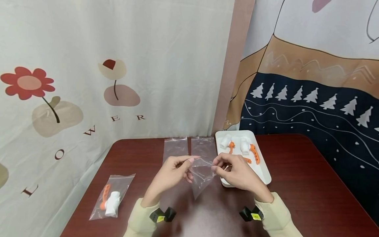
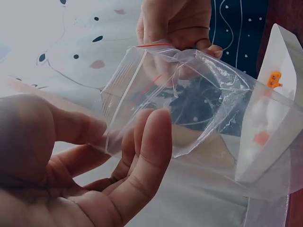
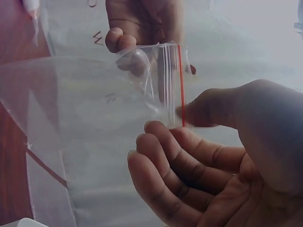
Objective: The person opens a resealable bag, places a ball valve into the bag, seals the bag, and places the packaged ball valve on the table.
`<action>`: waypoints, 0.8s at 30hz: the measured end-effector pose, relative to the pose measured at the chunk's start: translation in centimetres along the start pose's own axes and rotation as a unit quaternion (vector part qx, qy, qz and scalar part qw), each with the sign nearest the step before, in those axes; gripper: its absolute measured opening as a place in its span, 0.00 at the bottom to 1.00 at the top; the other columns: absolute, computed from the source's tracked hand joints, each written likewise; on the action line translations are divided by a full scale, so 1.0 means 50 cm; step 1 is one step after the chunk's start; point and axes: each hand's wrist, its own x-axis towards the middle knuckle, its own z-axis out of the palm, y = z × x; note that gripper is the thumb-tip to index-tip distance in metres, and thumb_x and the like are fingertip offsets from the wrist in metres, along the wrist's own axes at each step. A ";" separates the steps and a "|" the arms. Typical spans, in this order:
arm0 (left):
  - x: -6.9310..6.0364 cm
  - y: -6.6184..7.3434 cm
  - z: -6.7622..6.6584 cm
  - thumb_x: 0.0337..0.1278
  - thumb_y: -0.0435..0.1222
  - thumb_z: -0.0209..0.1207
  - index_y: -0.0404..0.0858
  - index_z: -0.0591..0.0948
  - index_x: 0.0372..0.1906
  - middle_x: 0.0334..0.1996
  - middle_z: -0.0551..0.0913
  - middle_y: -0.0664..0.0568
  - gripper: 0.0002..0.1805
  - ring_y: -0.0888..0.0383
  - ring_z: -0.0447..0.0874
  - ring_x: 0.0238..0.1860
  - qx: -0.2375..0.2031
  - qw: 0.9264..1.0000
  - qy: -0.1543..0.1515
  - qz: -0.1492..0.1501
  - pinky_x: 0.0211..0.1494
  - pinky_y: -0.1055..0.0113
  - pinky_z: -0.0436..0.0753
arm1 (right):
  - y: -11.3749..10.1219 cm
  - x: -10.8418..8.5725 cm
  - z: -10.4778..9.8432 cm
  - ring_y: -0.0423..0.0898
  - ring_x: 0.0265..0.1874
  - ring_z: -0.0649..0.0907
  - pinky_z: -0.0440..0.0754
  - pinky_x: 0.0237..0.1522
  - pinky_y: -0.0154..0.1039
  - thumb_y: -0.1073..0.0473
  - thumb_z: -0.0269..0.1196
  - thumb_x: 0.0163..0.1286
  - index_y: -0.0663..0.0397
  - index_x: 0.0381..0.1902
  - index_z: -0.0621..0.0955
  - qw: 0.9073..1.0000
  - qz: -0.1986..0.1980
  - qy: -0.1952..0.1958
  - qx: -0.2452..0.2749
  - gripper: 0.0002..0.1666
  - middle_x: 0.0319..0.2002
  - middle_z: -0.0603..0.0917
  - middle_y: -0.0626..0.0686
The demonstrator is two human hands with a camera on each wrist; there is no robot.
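Observation:
Between my two hands a clear zip bag [image 1: 202, 174] hangs above the table, its mouth parted and its lower corner pointing down. A red line [image 3: 182, 85] runs along the mouth of the bag in the right wrist view. My left hand [image 1: 174, 172] pinches one side of the mouth between thumb and forefinger. Opposite it, my right hand [image 1: 235, 169] pinches the other side the same way. Nothing is visible inside this bag. Behind the hands, two flat clear bags [image 1: 176, 148] lie side by side at the table's back edge.
Right of the bags stands a white tray [image 1: 262, 172] holding white valve-like fittings [image 1: 245, 145] and orange handles [image 1: 254, 154]. At left on the dark red table [image 1: 296, 184] lies a filled bag [image 1: 125, 184] with a white fitting [image 1: 113, 204] and an orange handle [image 1: 105, 196].

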 end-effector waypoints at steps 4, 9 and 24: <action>0.001 0.000 -0.006 0.79 0.37 0.52 0.39 0.83 0.63 0.27 0.82 0.40 0.17 0.53 0.88 0.27 -0.001 1.000 0.016 -0.005 0.36 0.57 0.91 | 0.001 0.004 -0.001 0.36 0.29 0.83 0.84 0.34 0.34 0.50 0.68 0.72 0.43 0.39 0.85 1.000 0.015 0.000 0.008 0.05 0.29 0.86 0.42; -0.002 -0.002 -0.018 0.79 0.38 0.53 0.39 0.83 0.62 0.25 0.82 0.40 0.17 0.52 0.89 0.26 0.009 0.999 0.039 -0.004 0.37 0.53 0.91 | 0.011 0.009 -0.007 0.36 0.33 0.84 0.86 0.37 0.35 0.47 0.67 0.72 0.42 0.44 0.85 0.999 0.029 0.020 -0.004 0.09 0.32 0.87 0.40; 0.000 -0.006 -0.029 0.78 0.39 0.54 0.39 0.83 0.63 0.25 0.84 0.41 0.17 0.55 0.88 0.25 0.023 0.999 0.044 0.005 0.36 0.56 0.91 | 0.095 0.025 -0.030 0.54 0.49 0.87 0.87 0.51 0.52 0.49 0.71 0.68 0.55 0.64 0.79 0.987 0.056 0.066 -0.134 0.31 0.58 0.84 0.56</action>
